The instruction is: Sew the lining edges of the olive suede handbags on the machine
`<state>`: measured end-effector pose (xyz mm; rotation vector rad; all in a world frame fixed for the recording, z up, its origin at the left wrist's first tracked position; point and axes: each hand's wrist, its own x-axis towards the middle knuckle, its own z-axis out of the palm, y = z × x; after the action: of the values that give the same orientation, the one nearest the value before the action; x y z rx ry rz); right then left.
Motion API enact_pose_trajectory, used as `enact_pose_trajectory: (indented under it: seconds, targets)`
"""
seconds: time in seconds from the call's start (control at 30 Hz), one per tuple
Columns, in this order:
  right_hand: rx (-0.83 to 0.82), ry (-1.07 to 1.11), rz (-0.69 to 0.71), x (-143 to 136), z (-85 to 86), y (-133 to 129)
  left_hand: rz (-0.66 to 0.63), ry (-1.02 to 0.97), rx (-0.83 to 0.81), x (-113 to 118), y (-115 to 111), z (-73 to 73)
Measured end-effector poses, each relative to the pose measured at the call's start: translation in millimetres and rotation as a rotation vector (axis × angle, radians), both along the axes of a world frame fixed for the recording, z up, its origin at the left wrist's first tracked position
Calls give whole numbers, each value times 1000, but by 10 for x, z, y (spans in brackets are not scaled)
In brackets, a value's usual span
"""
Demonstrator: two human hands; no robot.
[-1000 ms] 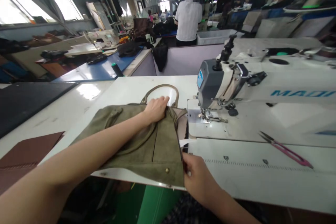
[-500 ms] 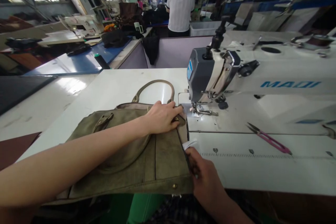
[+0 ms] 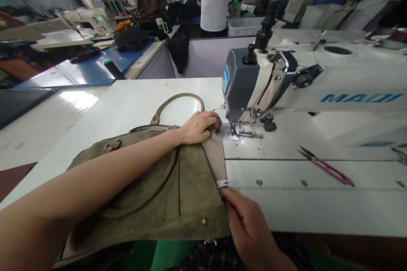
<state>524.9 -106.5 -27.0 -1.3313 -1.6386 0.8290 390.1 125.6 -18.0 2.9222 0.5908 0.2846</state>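
An olive-green handbag (image 3: 193, 182) lies on its side on the white sewing table, one handle looped out behind it and another across its front. My left hand (image 3: 200, 127) reaches over the bag, fingers curled around its upper right corner close to the needle area. Beneath that hand, a beige lining panel (image 3: 216, 154) shows along the bag's right side. My right hand (image 3: 246, 220) pinches the bag's lower right edge, beside a small white tag (image 3: 222, 183). The sewing machine head (image 3: 244, 84) stands just past the left hand, with the presser foot (image 3: 237, 130) apart from the bag.
Pink-handled thread snips (image 3: 327, 167) lie right of the bag, above a ruler scale (image 3: 280, 188) on the table. A dark thread cone (image 3: 114, 69) stands at the back left. Farther off, a person in a white shirt (image 3: 216, 0) faces away.
The bag has shifted slightly left. My left hand has moved up and left, gripping the corner and baring more beige lining. My right hand has slid slightly down the edge.
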Motion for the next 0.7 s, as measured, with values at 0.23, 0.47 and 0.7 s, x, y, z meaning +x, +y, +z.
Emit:
enact_pose_trajectory:
  seconds: [0.23, 0.47, 0.7]
  targets:
    - [262, -193, 82, 117, -37, -73, -8, -108, 50, 10, -53, -61]
    - [494, -452, -112, 118, -62, 20, 322, -141, -139, 72, -97, -65]
    - [512, -485, 119, 163, -216, 22, 199, 34, -504, 41, 129, 80]
